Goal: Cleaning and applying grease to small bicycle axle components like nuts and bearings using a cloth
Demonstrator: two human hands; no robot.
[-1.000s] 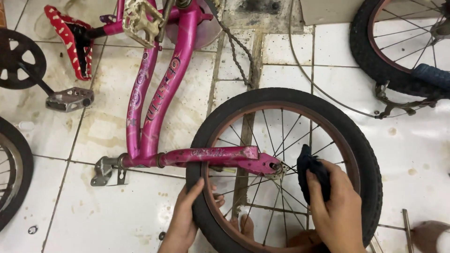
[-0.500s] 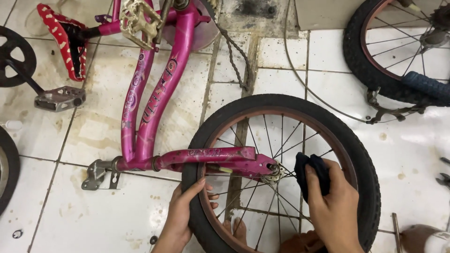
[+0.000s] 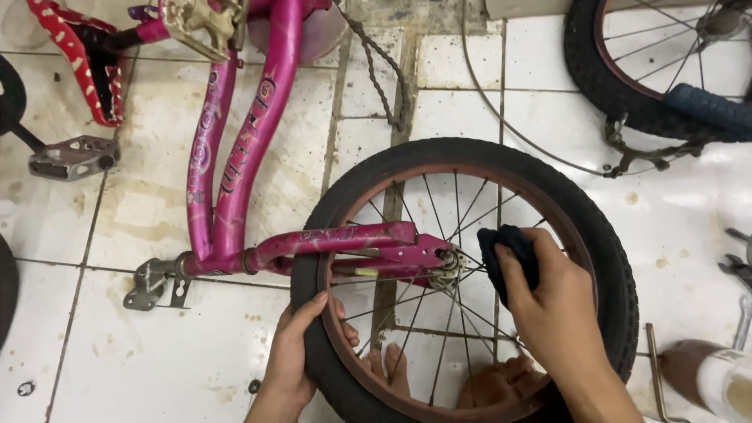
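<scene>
Right hand: fingers curled and pressed together over a bunched dark cloth rag, pinching it against the thin steel spokes just beside the hub. Over the last second the rag has slid from out near the rim inward, and now nearly touches the silver axle nut and hub. My reading: the wiping has moved off the outer spokes onto the greasy centre.

Left hand: fingers wrapped round the black rubber tyre at its lower left, fingertips hooked over onto the dull red rim, thumb outside. It grips the same spot as a second ago, so the wheel is held steady, not turned.

The wheel sits in the fork of a pink child's bicycle frame, lying on its side on stained white floor tiles. Bare toes show through the spokes at the bottom.

Around: loose chain, grey pedal, red-and-white saddle at left, a second wheel with blue frame tube upper right, metal tools at the right edge.
</scene>
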